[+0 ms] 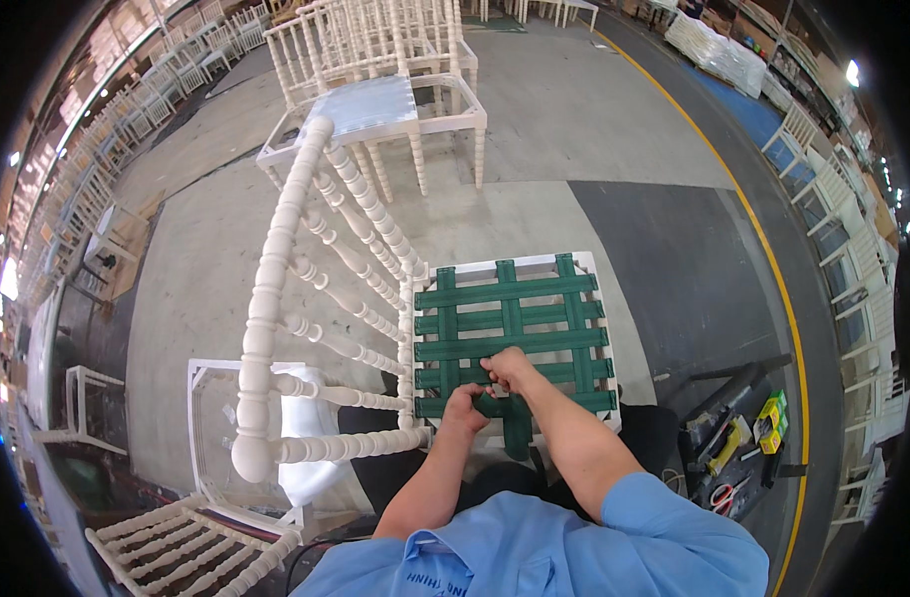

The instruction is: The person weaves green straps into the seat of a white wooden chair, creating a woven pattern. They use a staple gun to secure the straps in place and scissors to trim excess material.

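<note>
A white chair with a back of turned spindles (268, 269) stands in front of me, its back to the left. Dark green webbing straps (462, 350) cross its seat frame (603, 338) in an over-and-under weave. My left hand (467, 406) is closed at the near edge of the seat, on a green webbing strap (516, 428) whose loose end hangs over the near rail toward my lap. Just ahead of it, my right hand (510, 368) pinches the same middle strap between the nearest cross straps. The fingertips are partly hidden by the hands and webbing.
Tools, red-handled scissors (726, 496) and a green-and-yellow box (771, 422) lie on a dark stand at my right. Another white chair (191, 542) lies at lower left. More white chairs (375, 99) stand ahead. A yellow floor line (748, 214) curves along the right.
</note>
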Available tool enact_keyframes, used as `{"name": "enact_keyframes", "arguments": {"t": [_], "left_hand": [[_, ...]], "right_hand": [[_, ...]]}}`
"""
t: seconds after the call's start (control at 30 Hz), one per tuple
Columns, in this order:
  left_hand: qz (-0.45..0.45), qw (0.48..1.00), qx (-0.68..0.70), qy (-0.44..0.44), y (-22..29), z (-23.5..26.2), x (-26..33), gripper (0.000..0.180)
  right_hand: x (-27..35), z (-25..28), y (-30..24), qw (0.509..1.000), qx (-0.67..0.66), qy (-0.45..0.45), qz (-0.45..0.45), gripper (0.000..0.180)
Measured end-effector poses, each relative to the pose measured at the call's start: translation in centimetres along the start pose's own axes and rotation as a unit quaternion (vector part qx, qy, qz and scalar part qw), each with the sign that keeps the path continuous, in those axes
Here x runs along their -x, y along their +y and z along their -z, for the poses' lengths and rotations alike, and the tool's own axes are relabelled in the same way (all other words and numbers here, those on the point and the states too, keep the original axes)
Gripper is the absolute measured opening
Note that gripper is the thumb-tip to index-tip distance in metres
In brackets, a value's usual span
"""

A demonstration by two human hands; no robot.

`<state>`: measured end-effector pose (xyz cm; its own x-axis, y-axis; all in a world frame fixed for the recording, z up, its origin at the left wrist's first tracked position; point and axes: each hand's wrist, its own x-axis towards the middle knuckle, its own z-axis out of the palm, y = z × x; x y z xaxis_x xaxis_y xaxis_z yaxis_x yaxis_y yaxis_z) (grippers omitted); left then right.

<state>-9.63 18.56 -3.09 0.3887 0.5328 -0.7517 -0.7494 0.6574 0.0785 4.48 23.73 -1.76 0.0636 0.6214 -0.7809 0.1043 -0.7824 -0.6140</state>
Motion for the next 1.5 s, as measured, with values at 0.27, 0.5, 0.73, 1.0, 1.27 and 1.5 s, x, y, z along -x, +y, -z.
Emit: {"name": "enact_keyframes", "arguments": {"t": [0.27, 0.5, 0.73, 1.0, 1.27, 1.5], "left_hand": [[-0.01, 0.859, -0.513, -0.005, -2.8, 4.5, 9.3, 0.048], [-0.257, 0.663, -0.702, 0.033, -2.5, 1.6, 10.0, 0.047], [-0.13, 0.985, -0.107, -0.043, 3.1, -6.6, 1.2, 0.039], [-0.122, 0.989, 0.041, -0.066, 5.5, -8.6, -4.3, 0.039], [-0.1, 0.994, 0.037, -0.016, 6.1, -8.2, -7.7, 0.036], [-0.139, 0.985, -0.1, 0.022, 5.5, -9.4, -4.9, 0.029]], "right_hand": [[2.5, -0.7, 2.2, 0.978, -0.103, 0.019, 0.179, 0.028], [-0.2, 0.9, -3.3, 0.953, 0.038, 0.112, 0.279, 0.019], [-3.3, 2.3, -5.3, 0.882, 0.263, 0.154, 0.36, 0.025], [-5.0, 3.9, -4.6, 0.86, 0.253, 0.138, 0.421, 0.024], [-6.3, 3.5, -6.3, 0.875, 0.321, 0.21, 0.295, 0.029], [-7.7, 3.3, -7.6, 0.898, 0.258, 0.164, 0.317, 0.025]]}}
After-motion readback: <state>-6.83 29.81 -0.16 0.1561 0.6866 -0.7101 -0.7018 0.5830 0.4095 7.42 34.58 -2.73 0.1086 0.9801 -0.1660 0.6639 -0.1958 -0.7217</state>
